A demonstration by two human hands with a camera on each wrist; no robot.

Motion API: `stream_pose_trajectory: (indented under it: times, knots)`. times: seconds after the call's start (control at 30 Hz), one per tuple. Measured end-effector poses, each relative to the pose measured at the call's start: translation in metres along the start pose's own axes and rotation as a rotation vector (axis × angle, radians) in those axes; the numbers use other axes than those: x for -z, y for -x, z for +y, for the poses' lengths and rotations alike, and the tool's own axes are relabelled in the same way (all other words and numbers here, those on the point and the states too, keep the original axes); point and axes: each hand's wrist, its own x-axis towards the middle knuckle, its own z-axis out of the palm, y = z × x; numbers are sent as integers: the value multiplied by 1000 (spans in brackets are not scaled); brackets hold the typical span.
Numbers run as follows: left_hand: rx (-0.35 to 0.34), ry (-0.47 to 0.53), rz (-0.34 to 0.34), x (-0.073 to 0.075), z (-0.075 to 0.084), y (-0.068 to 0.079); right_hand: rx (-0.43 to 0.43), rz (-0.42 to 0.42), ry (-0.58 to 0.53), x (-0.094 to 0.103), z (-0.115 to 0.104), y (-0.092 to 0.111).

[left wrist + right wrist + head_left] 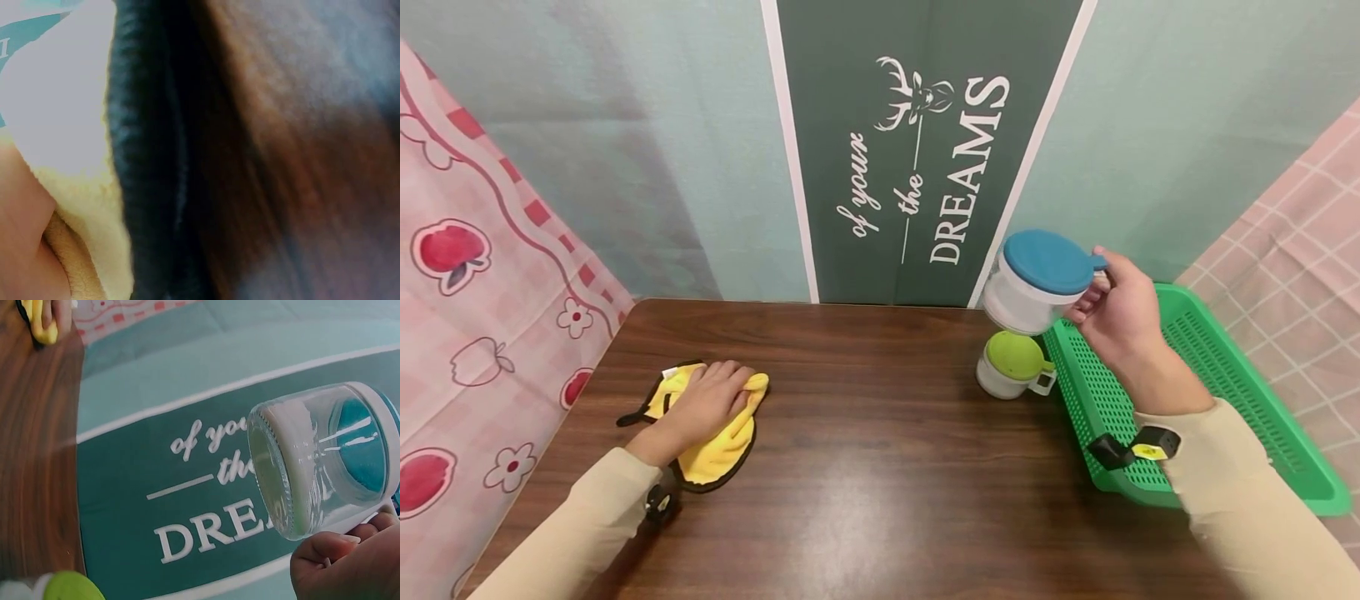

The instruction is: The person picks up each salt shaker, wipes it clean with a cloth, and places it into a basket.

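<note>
In the head view my right hand [1120,304] grips a clear glass jar [1022,300] with a blue lid [1051,262] by its side handle, raised above the table. The right wrist view shows the jar's ribbed glass base [272,475] and bent fingers [328,547] at its handle. Below it, a smaller jar with a green lid [1017,356] stands on the table beside the basket. At the left, my left hand [718,400] holds a yellow cloth [711,458] with black edging down on the table, its fingers bent over the bunched fabric.
A green perforated basket [1206,333] sits along the table's right side, under my right forearm. The brown wooden table [880,467] ends against a printed cloth backdrop [880,275]. Pink patterned cloth [497,317] hangs along the left side.
</note>
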Motion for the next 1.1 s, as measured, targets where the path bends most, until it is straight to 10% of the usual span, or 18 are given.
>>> stream_pose_trajectory:
  times: [1.1]
  knots:
    - [23,-8,-10,-2,0,0,-171,-128,-304,115,-50,-36]
